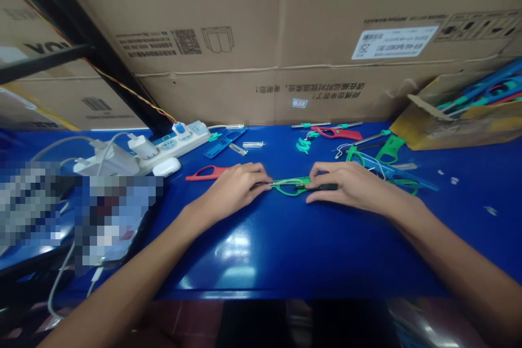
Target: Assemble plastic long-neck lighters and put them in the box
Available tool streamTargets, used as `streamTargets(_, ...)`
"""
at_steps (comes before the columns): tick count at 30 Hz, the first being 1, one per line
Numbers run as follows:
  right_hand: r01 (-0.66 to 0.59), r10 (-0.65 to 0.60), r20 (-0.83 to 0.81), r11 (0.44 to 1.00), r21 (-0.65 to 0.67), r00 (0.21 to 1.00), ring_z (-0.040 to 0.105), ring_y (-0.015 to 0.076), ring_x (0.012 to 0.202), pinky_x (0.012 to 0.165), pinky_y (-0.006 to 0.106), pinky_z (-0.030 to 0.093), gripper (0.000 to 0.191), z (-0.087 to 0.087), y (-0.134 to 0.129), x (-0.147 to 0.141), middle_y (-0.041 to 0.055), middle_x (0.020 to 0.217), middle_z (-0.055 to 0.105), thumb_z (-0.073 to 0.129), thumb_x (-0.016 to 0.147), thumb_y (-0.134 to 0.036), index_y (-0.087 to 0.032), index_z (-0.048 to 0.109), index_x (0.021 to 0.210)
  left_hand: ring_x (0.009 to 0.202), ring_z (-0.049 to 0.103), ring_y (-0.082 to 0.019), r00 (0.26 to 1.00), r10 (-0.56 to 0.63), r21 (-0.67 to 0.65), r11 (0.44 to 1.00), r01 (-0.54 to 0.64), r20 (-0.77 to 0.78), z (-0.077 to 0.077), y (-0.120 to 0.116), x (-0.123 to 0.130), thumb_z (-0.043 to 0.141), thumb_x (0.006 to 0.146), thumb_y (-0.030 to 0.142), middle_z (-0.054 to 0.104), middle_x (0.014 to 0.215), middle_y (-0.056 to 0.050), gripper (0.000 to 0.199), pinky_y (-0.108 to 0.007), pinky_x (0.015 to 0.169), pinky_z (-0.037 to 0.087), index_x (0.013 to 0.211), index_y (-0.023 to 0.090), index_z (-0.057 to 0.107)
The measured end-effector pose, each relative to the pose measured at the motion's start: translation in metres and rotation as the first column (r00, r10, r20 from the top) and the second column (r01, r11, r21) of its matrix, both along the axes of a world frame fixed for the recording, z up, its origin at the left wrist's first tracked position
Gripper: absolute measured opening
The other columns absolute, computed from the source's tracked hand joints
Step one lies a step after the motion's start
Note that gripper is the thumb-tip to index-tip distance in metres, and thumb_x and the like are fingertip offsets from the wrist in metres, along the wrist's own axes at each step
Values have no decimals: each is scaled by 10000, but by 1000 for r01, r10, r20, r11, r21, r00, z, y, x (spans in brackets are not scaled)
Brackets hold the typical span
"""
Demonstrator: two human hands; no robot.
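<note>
Between my two hands, just over the blue table (240, 250), lies a green lighter casing (289, 189) with a rounded trigger loop and a thin white wire along it. My left hand (241, 187) pinches its left end between thumb and fingertips. At the other end my right hand (346, 182) is curled, with a slim black part (326, 187) between thumb and fingers; what this part is I cannot make out. A red lighter casing (206, 173) lies partly behind my left hand. Beside my right hand rest a blue casing (408, 173) and another green casing (390, 149).
At the back lie a red casing (340, 134), small green pieces (302, 145), clear tubes (253, 144) and a blue casing (224, 142). A cardboard box (468, 125) of lighter parts stands right. Left are a power strip (175, 144), white case (166, 167) and blurred-out device (118, 223).
</note>
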State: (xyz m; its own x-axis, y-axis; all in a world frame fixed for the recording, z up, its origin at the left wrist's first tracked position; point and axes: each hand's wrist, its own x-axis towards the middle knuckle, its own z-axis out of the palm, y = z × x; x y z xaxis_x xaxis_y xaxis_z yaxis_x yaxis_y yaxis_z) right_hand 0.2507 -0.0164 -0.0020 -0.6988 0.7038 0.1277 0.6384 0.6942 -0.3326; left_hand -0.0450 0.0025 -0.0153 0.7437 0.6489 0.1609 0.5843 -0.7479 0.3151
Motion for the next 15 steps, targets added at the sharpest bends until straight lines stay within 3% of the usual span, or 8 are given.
streamTargets(7,40,-38,-68,999,25,997,675,186,871,748,300,477,401,-1,-2,-9,43,1091,697,613,913,-565,-235,733,1107,965,632,-183,998,-44,25,999,45,-35,1,1,-2,498,1035,290,663,1055,-54,229,-346,871,493,1127,186,680)
streamTargets(11,74,-72,-54,997,35,996,667,185,849,737,307,477,380,-3,-2,-10,51,1086,692,575,942,-549,-241,731,1100,1024,617,-203,997,-44,37,998,46,-63,6,-4,-1,470,1041,267,640,1116,-67,253,-392,931,483,1235,196,617)
streamTargets(15,50,-50,-4,999,21,999,664,188,843,714,311,470,388,-4,-2,-11,47,1091,683,558,951,-551,-277,730,1167,1002,623,-179,994,-111,-8,994,111,-12,8,-7,0,426,1050,234,605,1161,-71,305,-341,902,506,1308,232,591)
